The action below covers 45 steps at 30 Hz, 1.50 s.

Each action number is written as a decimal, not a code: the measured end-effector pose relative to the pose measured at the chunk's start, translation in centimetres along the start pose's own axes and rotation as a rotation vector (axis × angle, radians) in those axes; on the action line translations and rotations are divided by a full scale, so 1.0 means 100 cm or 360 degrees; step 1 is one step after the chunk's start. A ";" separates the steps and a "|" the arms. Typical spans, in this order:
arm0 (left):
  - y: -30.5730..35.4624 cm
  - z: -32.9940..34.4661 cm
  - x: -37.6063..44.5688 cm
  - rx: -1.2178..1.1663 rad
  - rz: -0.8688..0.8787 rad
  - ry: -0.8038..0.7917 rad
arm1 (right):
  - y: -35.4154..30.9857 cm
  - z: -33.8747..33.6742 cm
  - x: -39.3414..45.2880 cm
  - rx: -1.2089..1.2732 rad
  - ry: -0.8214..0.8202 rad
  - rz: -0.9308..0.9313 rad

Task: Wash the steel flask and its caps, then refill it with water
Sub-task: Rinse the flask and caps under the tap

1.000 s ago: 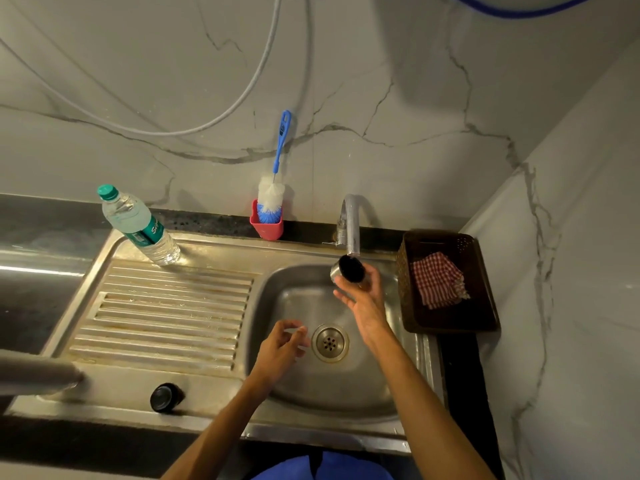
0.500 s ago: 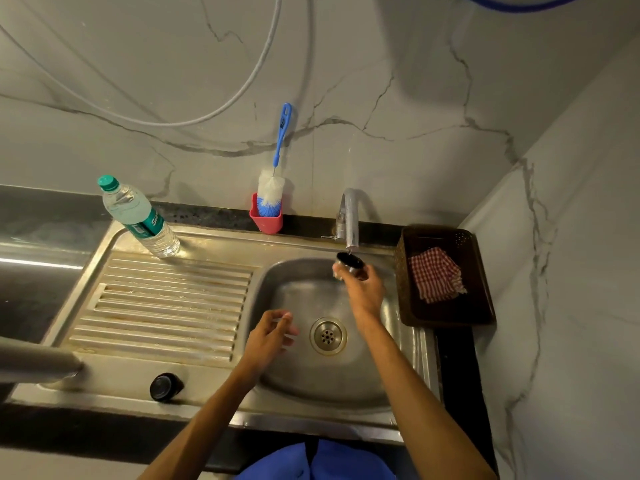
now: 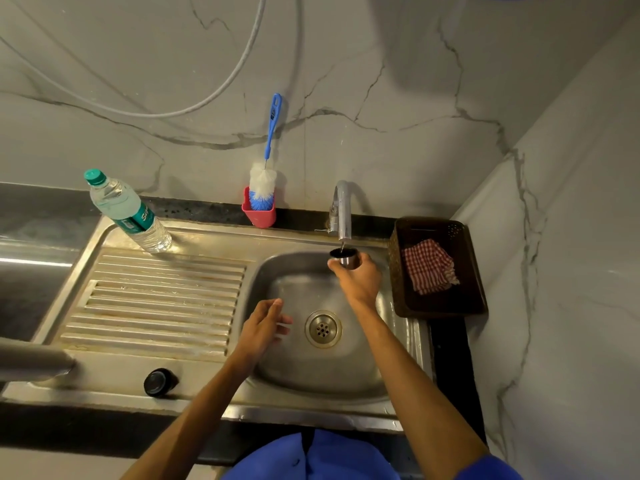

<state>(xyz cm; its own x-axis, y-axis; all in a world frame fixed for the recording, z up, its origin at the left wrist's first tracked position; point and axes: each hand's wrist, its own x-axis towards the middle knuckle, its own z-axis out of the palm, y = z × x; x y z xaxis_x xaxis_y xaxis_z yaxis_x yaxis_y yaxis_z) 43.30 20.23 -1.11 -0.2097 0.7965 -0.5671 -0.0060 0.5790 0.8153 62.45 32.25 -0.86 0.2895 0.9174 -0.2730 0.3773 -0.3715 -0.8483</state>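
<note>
Cup (image 3: pixel 343 257) raised, blurred flask (image 3: pixel 34 360) cropped

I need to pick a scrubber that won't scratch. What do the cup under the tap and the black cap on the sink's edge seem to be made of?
The cup held by the right hand looks like brushed steel: grey metallic sheen, dark inside. The black cap looks like glossy plastic, judging by its soft highlights, though coated metal can't be ruled out.

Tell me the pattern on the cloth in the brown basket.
Red-and-white check, on the cloth in the basket; head view, the only one.
</note>
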 end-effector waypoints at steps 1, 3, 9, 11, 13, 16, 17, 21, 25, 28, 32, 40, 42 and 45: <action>0.000 0.000 0.000 0.0002 0.0000 -0.0005 | -0.003 0.002 0.003 -0.0020 -0.0059 0.0012; -0.001 0.000 -0.001 0.0010 0.0003 -0.0004 | -0.009 0.005 0.007 -0.0036 -0.0153 0.0021; -0.005 -0.005 0.000 -0.0014 0.0003 0.0020 | 0.006 0.004 0.010 0.0132 -0.0202 0.0067; -0.009 -0.005 0.001 0.0013 -0.0014 0.0003 | 0.006 0.001 0.014 0.0280 -0.0035 0.0189; -0.010 -0.003 0.003 0.0027 -0.0026 -0.0031 | -0.004 0.002 0.017 0.0333 -0.0010 0.0208; -0.008 -0.003 0.004 0.0010 -0.0007 -0.0052 | -0.015 0.003 0.010 0.0317 -0.0221 0.0110; -0.007 -0.004 0.004 -0.0003 0.0005 -0.0047 | -0.013 0.000 0.004 0.0283 -0.0263 0.0067; -0.004 -0.009 0.008 -0.0061 0.0010 -0.0026 | -0.008 -0.027 -0.014 0.0091 -0.0272 -0.0082; -0.002 -0.022 0.017 -0.0106 -0.0009 0.0014 | -0.033 -0.073 -0.018 -0.0373 -0.0238 -0.0328; 0.005 -0.036 0.025 -0.0133 0.0001 0.0056 | -0.065 -0.104 -0.024 -0.0794 -0.0326 -0.0505; 0.012 -0.044 0.026 -0.0091 0.0046 0.0056 | -0.122 -0.137 -0.046 -0.1061 -0.0499 -0.0770; -0.004 -0.045 0.011 -0.0228 0.0004 0.0098 | -0.150 -0.159 -0.096 -0.0324 -0.0786 -0.0683; -0.009 -0.046 0.007 -0.0250 -0.0024 0.0091 | -0.091 -0.126 -0.086 -0.0614 -0.0839 -0.0505; -0.012 -0.055 -0.002 -0.0263 -0.0017 0.0073 | -0.001 -0.078 -0.090 -0.1561 -0.0790 -0.0372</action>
<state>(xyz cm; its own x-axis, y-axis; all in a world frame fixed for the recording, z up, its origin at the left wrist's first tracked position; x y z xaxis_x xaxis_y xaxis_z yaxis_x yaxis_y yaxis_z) 38.00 18.42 -1.35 -0.2530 0.7796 -0.5729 -0.1683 0.5477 0.8196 66.64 22.89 5.21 -0.1788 0.8531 -0.4902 0.9690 0.0662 -0.2381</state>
